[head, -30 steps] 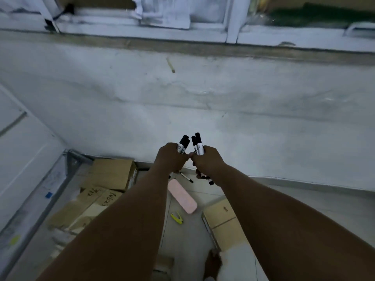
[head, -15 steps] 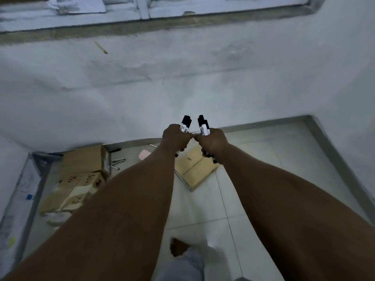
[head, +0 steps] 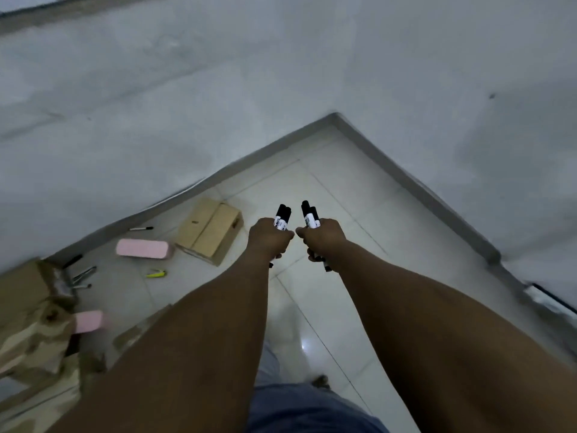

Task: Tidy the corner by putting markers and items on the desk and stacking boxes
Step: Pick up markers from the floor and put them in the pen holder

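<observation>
I hold both hands at frame centre: left hand (head: 270, 240) grips two markers (head: 282, 217), right hand (head: 323, 237) grips more, caps upward. No counter in view. Loose marker (head: 141, 228) lies centre-left, long axis sideways, nearer my left, beyond the box (head: 209, 230).

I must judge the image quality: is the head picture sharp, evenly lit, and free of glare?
Head view: dim, bluish light; the left cardboard pile is motion-blurred; small glare spot on the floor tile; wide-angle bending at the edges; markers in the left hand stay fairly sharp.
</observation>
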